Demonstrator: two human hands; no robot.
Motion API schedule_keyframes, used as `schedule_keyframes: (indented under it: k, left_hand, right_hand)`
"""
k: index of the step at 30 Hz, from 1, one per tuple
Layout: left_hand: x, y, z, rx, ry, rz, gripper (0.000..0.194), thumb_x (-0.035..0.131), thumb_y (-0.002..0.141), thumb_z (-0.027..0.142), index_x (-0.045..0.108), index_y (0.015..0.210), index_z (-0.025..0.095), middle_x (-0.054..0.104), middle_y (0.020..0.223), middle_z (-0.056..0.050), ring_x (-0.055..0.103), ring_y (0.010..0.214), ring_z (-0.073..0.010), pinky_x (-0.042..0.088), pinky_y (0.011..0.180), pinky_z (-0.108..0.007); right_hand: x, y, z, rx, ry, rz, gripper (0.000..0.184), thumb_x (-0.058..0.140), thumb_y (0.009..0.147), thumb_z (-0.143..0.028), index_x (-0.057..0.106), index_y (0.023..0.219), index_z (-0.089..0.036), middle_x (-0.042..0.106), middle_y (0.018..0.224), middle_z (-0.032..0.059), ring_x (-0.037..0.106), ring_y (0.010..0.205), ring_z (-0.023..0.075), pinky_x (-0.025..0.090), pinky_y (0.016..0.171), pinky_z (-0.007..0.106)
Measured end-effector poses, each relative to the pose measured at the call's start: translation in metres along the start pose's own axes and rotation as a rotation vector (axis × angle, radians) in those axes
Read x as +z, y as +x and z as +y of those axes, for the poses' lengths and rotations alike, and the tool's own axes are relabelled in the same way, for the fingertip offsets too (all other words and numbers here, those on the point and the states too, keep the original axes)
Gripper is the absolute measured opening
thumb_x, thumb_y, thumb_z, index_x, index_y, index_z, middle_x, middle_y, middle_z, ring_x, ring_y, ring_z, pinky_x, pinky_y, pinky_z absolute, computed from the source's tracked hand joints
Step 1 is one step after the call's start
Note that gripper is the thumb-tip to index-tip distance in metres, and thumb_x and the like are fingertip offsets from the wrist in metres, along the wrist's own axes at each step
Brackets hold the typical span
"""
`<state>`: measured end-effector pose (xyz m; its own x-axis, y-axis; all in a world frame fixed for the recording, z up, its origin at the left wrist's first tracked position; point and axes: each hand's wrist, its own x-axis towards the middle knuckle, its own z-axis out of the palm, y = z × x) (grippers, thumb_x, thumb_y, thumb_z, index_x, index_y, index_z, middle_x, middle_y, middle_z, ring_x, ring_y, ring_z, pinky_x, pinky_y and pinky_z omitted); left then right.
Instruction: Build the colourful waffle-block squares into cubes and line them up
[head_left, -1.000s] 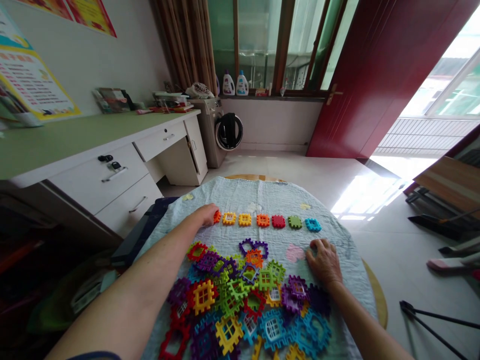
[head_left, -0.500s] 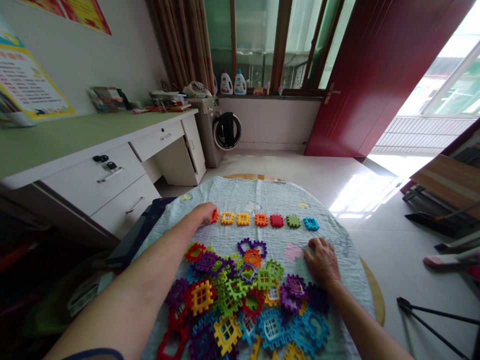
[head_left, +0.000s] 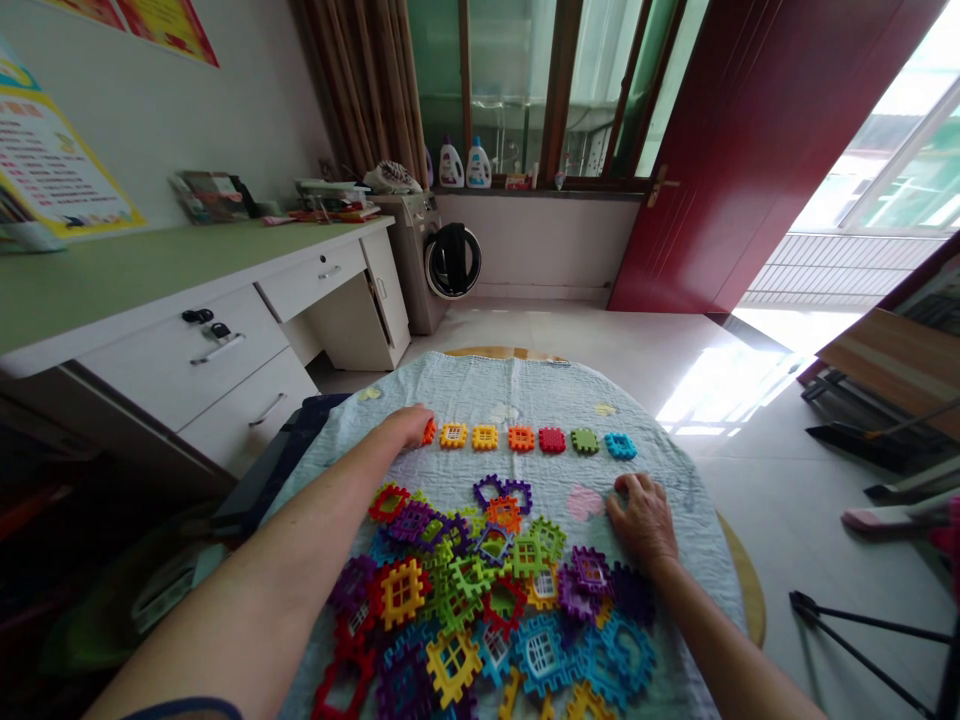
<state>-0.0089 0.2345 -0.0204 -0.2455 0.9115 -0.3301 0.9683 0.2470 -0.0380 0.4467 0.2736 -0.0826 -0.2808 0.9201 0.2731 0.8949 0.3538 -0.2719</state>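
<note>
Orange notched plastic tile (head_left: 429,431) sits at the left end of a left-to-right row, far on the pale-blue cloth-covered worktop (head_left: 442,390); partly hidden, its own long axis cannot be told. The left hand (head_left: 411,427) curls over it, grip unclear; the right hand (head_left: 643,518), loosely half-open, apparently empty, rests right of the pile of multicoloured notched plastic tiles (head_left: 472,575).

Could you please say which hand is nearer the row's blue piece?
The right hand, just this side of the blue piece; the left hand is far off to its left.
</note>
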Motion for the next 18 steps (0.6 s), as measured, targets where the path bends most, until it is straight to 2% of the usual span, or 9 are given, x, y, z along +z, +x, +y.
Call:
schedule_keyframes:
  k: [3, 6, 10, 12, 14, 16, 18]
  left_hand:
    - [0.001, -0.003, 0.000, -0.006, -0.035, 0.012, 0.042, 0.073, 0.058, 0.026, 0.065, 0.099, 0.022, 0.063, 0.113, -0.009, 0.064, 0.091, -0.0241, 0.048, 0.078, -0.030]
    - [0.002, -0.006, 0.000, -0.012, -0.083, 0.056, 0.048, 0.072, 0.059, 0.022, 0.064, 0.106, 0.020, 0.061, 0.116, -0.012, 0.063, 0.096, -0.0269, 0.048, 0.081, -0.032]
    - [0.001, -0.021, -0.002, -0.017, -0.151, 0.183, 0.063, 0.071, 0.057, 0.016, 0.057, 0.118, 0.019, 0.055, 0.128, -0.013, 0.058, 0.111, -0.0272, 0.045, 0.091, -0.031]
    - [0.000, -0.036, -0.006, -0.015, -0.174, 0.255, 0.059, 0.068, 0.060, 0.016, 0.056, 0.117, 0.017, 0.054, 0.128, -0.013, 0.056, 0.113, -0.0251, 0.043, 0.094, -0.030]
    - [0.004, -0.059, -0.011, -0.019, -0.216, 0.342, 0.040, 0.063, 0.067, 0.019, 0.058, 0.106, 0.017, 0.058, 0.118, -0.011, 0.057, 0.108, -0.0219, 0.043, 0.093, -0.029]
    - [0.017, -0.087, -0.018, -0.048, -0.339, 0.474, 0.016, 0.058, 0.071, 0.026, 0.058, 0.085, 0.019, 0.062, 0.096, -0.005, 0.059, 0.092, -0.0188, 0.045, 0.085, -0.028]
    - [0.038, -0.118, -0.025, -0.102, -0.546, 0.567, 0.018, 0.057, 0.072, 0.037, 0.051, 0.071, 0.020, 0.057, 0.072, 0.001, 0.055, 0.071, -0.0152, 0.044, 0.072, -0.027]
  right_hand:
    - [-0.001, 0.000, -0.001, 0.007, -0.009, -0.005, 0.011, 0.053, 0.080, -0.026, 0.058, 0.087, -0.020, 0.055, 0.094, 0.0066, 0.047, 0.092, 0.0234, 0.036, 0.086, 0.033]
    - [-0.002, 0.000, -0.002, 0.011, -0.014, -0.007, 0.012, 0.053, 0.080, -0.026, 0.058, 0.088, -0.020, 0.056, 0.095, 0.0066, 0.047, 0.092, 0.0232, 0.035, 0.086, 0.033]
    - [-0.002, 0.000, -0.003, 0.008, -0.013, -0.004, 0.012, 0.053, 0.080, -0.027, 0.059, 0.088, -0.020, 0.056, 0.095, 0.0068, 0.047, 0.091, 0.0231, 0.035, 0.086, 0.033]
    - [-0.001, 0.000, -0.002, 0.004, -0.009, -0.002, 0.012, 0.053, 0.080, -0.027, 0.059, 0.087, -0.020, 0.056, 0.095, 0.0067, 0.047, 0.091, 0.0230, 0.035, 0.085, 0.033]
    - [0.000, 0.000, -0.001, 0.001, -0.005, -0.002, 0.011, 0.053, 0.080, -0.027, 0.059, 0.087, -0.020, 0.056, 0.094, 0.0067, 0.047, 0.091, 0.0228, 0.035, 0.084, 0.033]
    - [0.001, 0.000, 0.000, 0.000, -0.003, 0.000, 0.011, 0.054, 0.080, -0.027, 0.059, 0.086, -0.020, 0.056, 0.094, 0.0067, 0.048, 0.092, 0.0228, 0.035, 0.084, 0.033]
    - [0.001, 0.000, 0.001, 0.001, -0.002, 0.003, 0.011, 0.054, 0.080, -0.027, 0.059, 0.087, -0.020, 0.057, 0.094, 0.0068, 0.048, 0.092, 0.0228, 0.035, 0.084, 0.033]
